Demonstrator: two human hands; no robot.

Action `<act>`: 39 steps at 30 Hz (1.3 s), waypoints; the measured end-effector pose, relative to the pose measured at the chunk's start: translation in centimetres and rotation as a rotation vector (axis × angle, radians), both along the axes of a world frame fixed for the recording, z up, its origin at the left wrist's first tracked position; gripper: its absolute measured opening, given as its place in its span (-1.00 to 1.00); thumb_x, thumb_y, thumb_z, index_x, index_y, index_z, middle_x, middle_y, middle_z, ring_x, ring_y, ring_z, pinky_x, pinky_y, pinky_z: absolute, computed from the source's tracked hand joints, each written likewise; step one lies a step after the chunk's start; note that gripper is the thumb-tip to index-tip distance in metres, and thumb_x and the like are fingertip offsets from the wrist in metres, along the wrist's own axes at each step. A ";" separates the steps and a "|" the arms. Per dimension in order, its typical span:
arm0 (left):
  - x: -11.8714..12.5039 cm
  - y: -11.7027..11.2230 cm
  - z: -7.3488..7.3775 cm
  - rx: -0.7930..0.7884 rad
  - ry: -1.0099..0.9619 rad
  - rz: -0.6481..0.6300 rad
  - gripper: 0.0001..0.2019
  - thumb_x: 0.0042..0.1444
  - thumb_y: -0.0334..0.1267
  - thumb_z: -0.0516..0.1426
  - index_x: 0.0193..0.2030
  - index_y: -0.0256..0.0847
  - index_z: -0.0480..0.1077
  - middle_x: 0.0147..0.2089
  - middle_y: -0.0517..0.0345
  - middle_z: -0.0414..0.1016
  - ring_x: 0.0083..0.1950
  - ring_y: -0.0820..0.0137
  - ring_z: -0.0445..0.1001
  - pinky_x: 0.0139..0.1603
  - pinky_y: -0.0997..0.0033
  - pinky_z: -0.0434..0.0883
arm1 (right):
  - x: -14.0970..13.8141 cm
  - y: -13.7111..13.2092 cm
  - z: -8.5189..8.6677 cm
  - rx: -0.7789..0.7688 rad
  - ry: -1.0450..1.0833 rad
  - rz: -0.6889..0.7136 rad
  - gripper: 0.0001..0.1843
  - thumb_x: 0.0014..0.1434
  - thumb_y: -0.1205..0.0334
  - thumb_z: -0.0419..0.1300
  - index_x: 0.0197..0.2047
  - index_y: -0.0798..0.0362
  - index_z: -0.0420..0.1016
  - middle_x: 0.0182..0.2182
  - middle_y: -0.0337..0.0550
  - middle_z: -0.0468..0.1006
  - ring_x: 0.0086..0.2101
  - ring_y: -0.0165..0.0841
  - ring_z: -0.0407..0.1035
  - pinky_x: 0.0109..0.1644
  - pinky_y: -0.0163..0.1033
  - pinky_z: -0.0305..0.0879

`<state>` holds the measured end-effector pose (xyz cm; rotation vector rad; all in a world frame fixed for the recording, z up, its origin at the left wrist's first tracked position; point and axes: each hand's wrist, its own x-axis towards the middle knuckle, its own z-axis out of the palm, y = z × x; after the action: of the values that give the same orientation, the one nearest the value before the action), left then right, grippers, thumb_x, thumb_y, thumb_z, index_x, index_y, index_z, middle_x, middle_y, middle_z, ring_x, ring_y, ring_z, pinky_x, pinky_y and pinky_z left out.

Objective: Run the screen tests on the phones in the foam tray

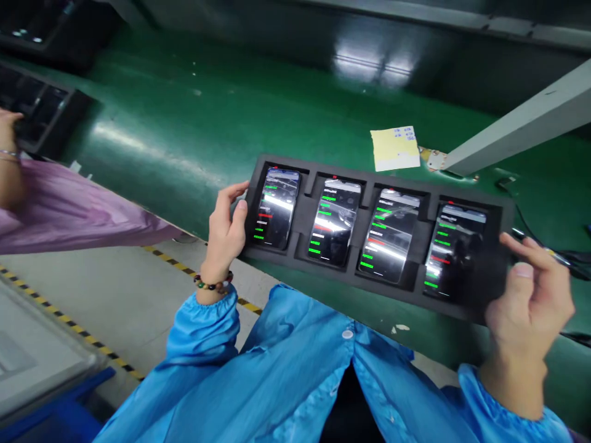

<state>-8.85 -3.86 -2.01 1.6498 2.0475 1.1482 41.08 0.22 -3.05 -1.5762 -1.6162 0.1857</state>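
Observation:
I hold a long black foam tray above the edge of the green conveyor belt. Several smartphones lie in its slots, screens lit with green and red bars; the leftmost phone and the rightmost phone mark its ends. My left hand grips the tray's left end, thumb on top, with a bead bracelet on the wrist. My right hand holds the tray's right end, fingers curled around it, with a thin pen-like stick between the fingers.
A yellow and white paper label lies on the belt behind the tray. A grey metal bar slants in from the right. At the left, a co-worker's pink sleeve reaches toward another black tray. Yellow-black floor tape runs below.

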 end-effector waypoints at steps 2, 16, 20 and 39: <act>-0.3 0.9 -0.4 -0.005 -0.114 -0.048 -0.56 0.57 0.04 0.09 0.42 -0.09 0.43 0.42 -0.07 0.56 0.43 0.22 0.56 0.52 0.13 0.46 | 0.2 -0.4 0.1 -0.085 0.026 0.021 -0.50 0.53 -0.14 0.10 0.37 -0.31 0.64 0.29 0.03 0.68 0.38 0.15 0.49 0.49 0.45 0.31; 1.1 5.3 0.5 -0.056 0.126 -0.260 -0.54 0.45 0.05 0.17 0.37 -0.01 0.58 0.54 -0.04 0.46 0.59 -0.05 0.40 0.65 -0.22 0.25 | 1.0 -3.3 1.4 -0.116 0.011 0.013 -0.59 0.60 0.05 0.06 0.33 -0.09 0.59 0.27 0.02 0.68 0.45 0.02 0.37 0.56 0.47 0.24; 2.0 5.6 0.7 -0.035 0.054 -0.262 -0.64 0.45 0.00 0.18 0.22 0.01 0.68 0.54 0.04 0.48 0.60 -0.01 0.40 0.67 -0.23 0.26 | 1.4 -2.8 1.5 -0.128 -0.023 0.035 -0.60 0.61 0.07 0.04 0.24 -0.10 0.67 0.13 -0.02 0.73 0.36 0.01 0.45 0.50 0.41 0.36; 2.3 5.1 0.7 -0.103 0.166 -0.261 -0.54 0.52 -0.03 0.13 0.42 -0.10 0.57 0.59 -0.12 0.40 0.64 -0.03 0.34 0.67 -0.22 0.25 | 1.4 -2.4 1.6 -0.071 0.008 0.079 -0.64 0.60 0.12 0.09 0.19 -0.11 0.71 0.05 -0.09 0.79 0.32 -0.01 0.50 0.44 0.33 0.43</act>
<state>-6.57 1.28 -1.31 1.9464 1.8761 0.8307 42.52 -2.14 -1.50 -1.5632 -1.6835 0.2943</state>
